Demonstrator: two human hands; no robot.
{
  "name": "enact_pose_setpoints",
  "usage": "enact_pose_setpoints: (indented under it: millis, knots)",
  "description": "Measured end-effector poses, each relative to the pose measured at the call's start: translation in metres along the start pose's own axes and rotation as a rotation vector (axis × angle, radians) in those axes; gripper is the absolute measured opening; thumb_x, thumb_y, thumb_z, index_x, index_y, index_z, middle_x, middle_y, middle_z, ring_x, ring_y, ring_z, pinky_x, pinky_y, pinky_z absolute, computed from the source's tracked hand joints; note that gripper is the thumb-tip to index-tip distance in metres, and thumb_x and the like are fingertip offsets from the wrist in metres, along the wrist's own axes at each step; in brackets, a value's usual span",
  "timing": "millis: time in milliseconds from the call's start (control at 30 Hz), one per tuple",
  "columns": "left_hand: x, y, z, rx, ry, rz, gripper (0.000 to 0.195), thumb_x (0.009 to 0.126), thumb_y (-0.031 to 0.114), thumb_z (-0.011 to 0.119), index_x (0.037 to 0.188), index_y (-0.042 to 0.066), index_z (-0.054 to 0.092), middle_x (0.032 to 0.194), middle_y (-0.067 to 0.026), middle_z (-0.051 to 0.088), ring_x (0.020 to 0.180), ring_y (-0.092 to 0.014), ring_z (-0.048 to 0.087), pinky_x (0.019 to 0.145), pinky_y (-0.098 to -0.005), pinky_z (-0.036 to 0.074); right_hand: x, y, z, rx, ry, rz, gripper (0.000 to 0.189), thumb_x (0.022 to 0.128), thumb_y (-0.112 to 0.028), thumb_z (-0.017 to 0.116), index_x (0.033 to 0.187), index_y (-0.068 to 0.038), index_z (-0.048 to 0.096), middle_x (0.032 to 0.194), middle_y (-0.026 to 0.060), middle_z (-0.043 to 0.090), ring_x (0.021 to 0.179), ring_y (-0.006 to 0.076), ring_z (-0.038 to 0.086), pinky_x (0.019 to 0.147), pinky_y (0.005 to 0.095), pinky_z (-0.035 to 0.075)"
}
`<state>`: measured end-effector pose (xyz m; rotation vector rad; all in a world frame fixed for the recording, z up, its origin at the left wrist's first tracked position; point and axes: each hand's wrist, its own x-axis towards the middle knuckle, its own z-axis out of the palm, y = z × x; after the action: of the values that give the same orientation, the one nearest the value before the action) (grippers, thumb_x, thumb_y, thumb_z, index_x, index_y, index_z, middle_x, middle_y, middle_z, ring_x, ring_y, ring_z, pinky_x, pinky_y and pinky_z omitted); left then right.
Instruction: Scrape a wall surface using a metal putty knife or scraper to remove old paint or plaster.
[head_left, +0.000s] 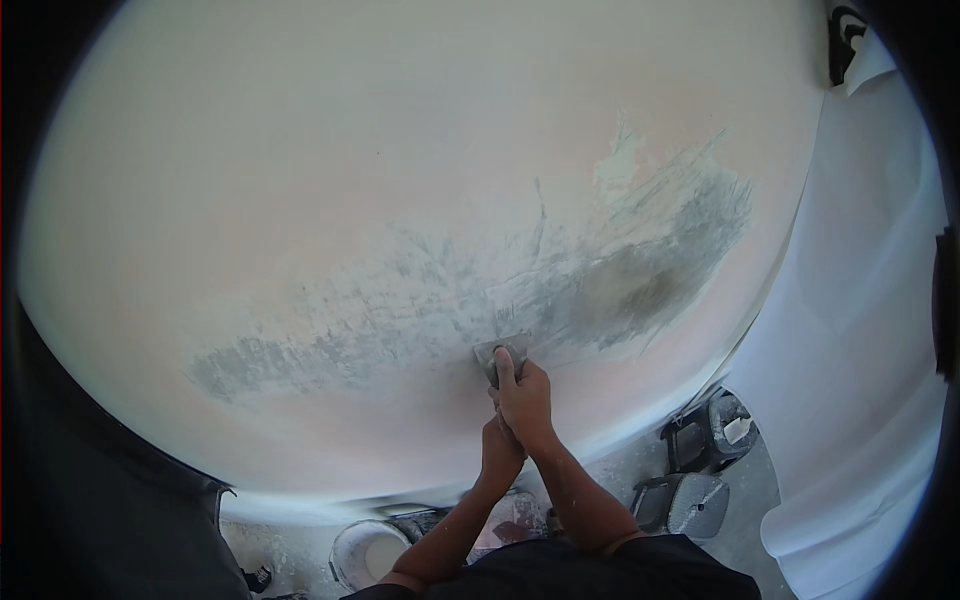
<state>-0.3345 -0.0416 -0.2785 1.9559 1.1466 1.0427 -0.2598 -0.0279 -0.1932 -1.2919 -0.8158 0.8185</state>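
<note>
My right hand (523, 394) grips a flat, grey putty spreader (501, 352), thumb on top, and its wide edge lies against a large, curved, pale panel (360, 90). My left hand (501, 454) is just below, close against the right hand and wrist; its fingers are mostly hidden, so what they hold cannot be told. Around the spreader, a long band of grey-white filler (420, 300) runs across the panel from lower left to upper right. A darker grey-brown patch (637, 289) shows in its right part.
White sheeting (847, 300) hangs along the right side, dark cloth (112, 480) at the lower left. On the spattered floor stand a white bucket (367, 555) and two dark plastic stools (699, 504), the farther one (731, 431) with a small white object on it.
</note>
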Motion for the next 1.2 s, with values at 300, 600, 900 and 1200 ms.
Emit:
enact_pose_setpoints:
  millis: [300, 600, 900, 1200]
  knots:
    - [0.026, 0.02, -0.012, -0.039, 0.128, 0.161, 0.015, 0.08, 0.007, 0.065, 0.086, -0.006, 0.06, 0.073, -0.0192, 0.065, 0.07, -0.04, 0.064, 0.059, -0.0414, 0.048, 0.016, -0.03, 0.008, 0.018, 0.015, -0.127, 0.048, 0.098, -0.04, 0.058, 0.072, 0.0, 0.054, 0.055, 0.0016, 0.05, 0.044, 0.01, 0.048, 0.042, 0.0271, 0.038]
    - [-0.024, -0.026, 0.019, -0.015, 0.0, -0.001, 0.022, 0.088, 0.009, 0.057, 0.103, -0.007, 0.055, 0.081, -0.0261, 0.065, 0.075, -0.043, 0.065, 0.06, -0.0449, 0.05, -0.007, 0.028, -0.005, -0.034, 0.006, 0.062, 0.053, 0.095, -0.043, 0.061, 0.077, 0.007, 0.061, 0.057, 0.0095, 0.059, 0.05, 0.0172, 0.059, 0.048, 0.0302, 0.046]
    - [0.005, 0.026, -0.004, -0.089, -0.003, -0.055, 0.03, 0.1, 0.021, 0.045, 0.096, -0.007, 0.056, 0.075, -0.0242, 0.064, 0.071, -0.041, 0.065, 0.058, -0.0439, 0.049, 0.009, -0.007, -0.005, 0.006, -0.015, -0.058, 0.049, 0.097, -0.041, 0.058, 0.076, 0.003, 0.058, 0.057, 0.0053, 0.054, 0.05, 0.0115, 0.053, 0.047, 0.0287, 0.044]
    - [-0.016, 0.043, -0.016, -0.594, -0.132, -0.283, 0.042, 0.107, 0.033, 0.03, 0.109, -0.002, 0.052, 0.063, -0.0062, 0.055, 0.053, -0.014, 0.052, 0.05, -0.0289, 0.041, -0.015, -0.016, -0.019, 0.366, -0.219, 0.042, 0.026, 0.102, -0.029, 0.052, 0.095, -0.004, 0.052, 0.064, -0.003, 0.046, 0.05, 0.0054, 0.041, 0.044, 0.0233, 0.033]
